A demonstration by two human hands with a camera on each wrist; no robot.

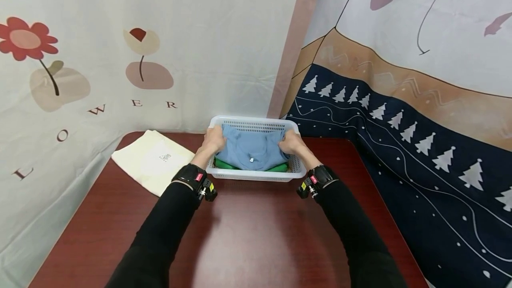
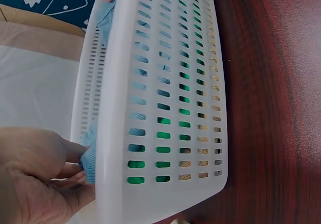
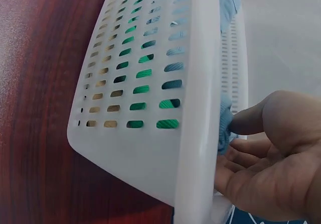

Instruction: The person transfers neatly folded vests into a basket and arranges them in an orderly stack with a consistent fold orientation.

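Observation:
A folded light blue knit top (image 1: 256,146) with a small white label lies in a white perforated plastic basket (image 1: 256,175). Beneath it shows a green cloth (image 1: 280,167), and tan material is visible through the lower slots in both wrist views. My left hand (image 1: 214,141) pinches the top's left end, thumb against fingers; the left wrist view shows the ribbed edge (image 2: 89,164) between them. At the other end my right hand (image 1: 293,142) pinches a bunched bit of the same blue top (image 3: 225,126). Both hands are inside the basket's rim.
A cream cloth bag or folded cloth (image 1: 160,159) with small dark print lies left of the basket on the reddish-brown table (image 1: 248,230). Close behind the table hangs a pale printed curtain (image 1: 220,57); a navy tree-patterned cloth (image 1: 400,163) hangs along the right side.

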